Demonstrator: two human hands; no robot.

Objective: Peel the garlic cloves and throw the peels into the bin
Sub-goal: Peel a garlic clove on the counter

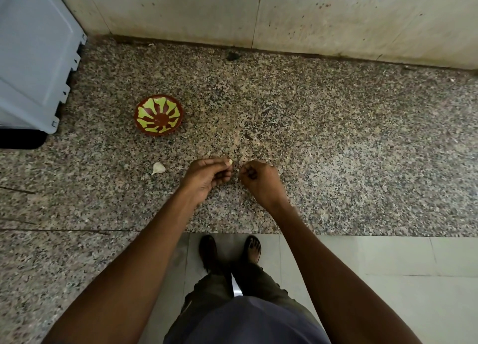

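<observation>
On the speckled stone table (pixel 310 126), a patterned bowl (pixel 158 115) sits empty. Nearer, the left hand (pixel 208 174) pinches a garlic clove (pixel 229 161); the right hand's (pixel 258 179) grip is closed, contents unclear. Peeling seems underway; binning peels follows, though no bin shows.

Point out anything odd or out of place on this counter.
Little stands out. One garlic clove lies loose on the granite counter, apart from the empty red-and-green bowl. A dark smudge sits near the back wall.
</observation>
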